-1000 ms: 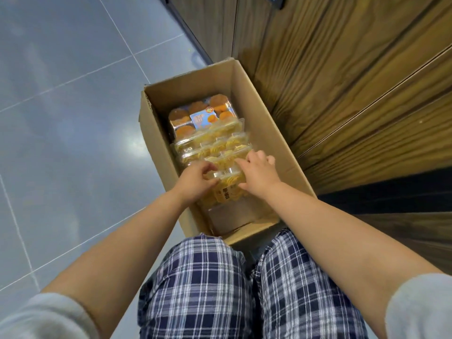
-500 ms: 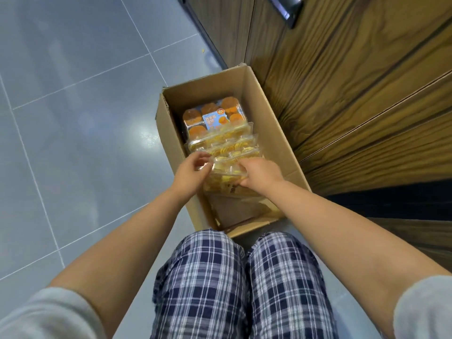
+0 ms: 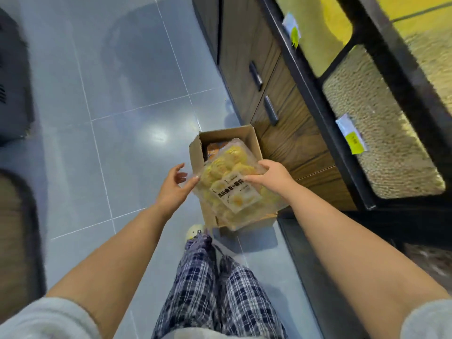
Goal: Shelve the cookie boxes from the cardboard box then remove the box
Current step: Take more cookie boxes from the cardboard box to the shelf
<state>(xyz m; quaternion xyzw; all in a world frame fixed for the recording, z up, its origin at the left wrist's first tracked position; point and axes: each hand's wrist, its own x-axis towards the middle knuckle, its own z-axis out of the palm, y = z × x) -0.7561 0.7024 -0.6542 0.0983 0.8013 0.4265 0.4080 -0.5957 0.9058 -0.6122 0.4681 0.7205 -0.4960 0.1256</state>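
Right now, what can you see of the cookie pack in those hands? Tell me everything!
The cookie pack is a clear plastic box full of yellow cookies, with a white label printed in dark letters on top. It is tilted and held above the cardboard box. The right hand grips its right edge; the left hand is open at its left corner, maybe touching.

Cookie box (image 3: pixel 232 189) label: black Chinese characters (blurred, illegible).
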